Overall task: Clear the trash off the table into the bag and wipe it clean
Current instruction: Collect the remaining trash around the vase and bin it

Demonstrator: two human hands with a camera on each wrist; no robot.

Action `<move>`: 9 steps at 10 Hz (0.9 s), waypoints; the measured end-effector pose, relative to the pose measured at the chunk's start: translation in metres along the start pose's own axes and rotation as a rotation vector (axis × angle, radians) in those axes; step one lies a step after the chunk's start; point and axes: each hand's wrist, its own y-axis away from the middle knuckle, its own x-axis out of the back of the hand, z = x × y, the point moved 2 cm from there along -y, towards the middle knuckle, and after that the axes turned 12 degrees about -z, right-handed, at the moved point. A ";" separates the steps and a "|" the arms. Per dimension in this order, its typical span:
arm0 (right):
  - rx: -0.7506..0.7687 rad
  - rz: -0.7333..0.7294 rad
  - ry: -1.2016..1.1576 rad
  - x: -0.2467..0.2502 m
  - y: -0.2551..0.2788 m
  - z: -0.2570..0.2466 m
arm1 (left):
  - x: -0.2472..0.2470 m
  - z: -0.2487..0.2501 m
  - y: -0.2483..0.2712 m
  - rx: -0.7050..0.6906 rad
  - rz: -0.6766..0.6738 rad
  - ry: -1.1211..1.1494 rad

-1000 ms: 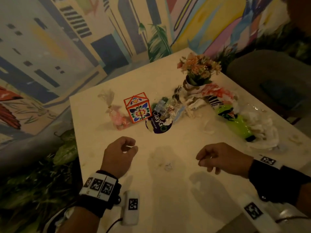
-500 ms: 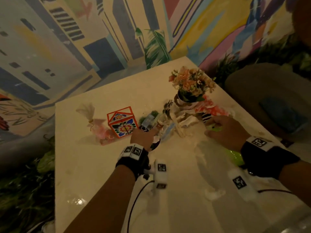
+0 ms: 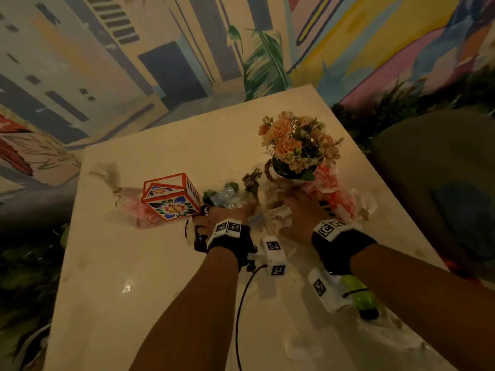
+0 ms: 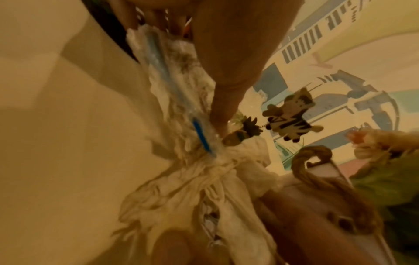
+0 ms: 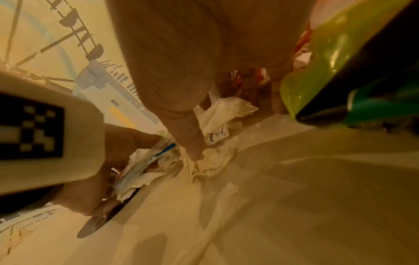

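The crumpled napkins point(image 3: 276, 212) lie in the middle of the head view, heaped with clear plastic wrappers point(image 3: 227, 196) just in front of the flower pot point(image 3: 289, 174), on the table point(image 3: 134, 277). The left hand point(image 3: 222, 214) has its fingers curled round a wad of tissue and a blue-striped wrapper point(image 4: 199, 132); the right hand point(image 3: 300, 212) presses its thumb into the same paper, but whether its fingers close on anything I cannot tell. Likely the step is gathering the litter into one bundle. To do it well, draw both hands together low along the table so loose scraps are swept in, and keep clear of the pot and the zebra pick point(image 4: 288, 116) above the heap. The patterned box point(image 3: 171, 196) at centre left and the green bottle point(image 3: 359, 295) at lower right lie outside the grasp. No bag is clearly seen
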 end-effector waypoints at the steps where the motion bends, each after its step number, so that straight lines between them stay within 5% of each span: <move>1: -0.007 -0.022 -0.025 -0.003 -0.009 0.003 | -0.008 -0.009 -0.015 -0.020 -0.035 -0.052; 4: 0.000 -0.089 -0.007 0.000 -0.012 -0.010 | 0.001 -0.017 0.011 -0.209 0.120 -0.254; 9: 0.045 -0.122 -0.222 -0.013 0.006 -0.010 | 0.076 -0.041 0.039 -0.367 0.077 -0.246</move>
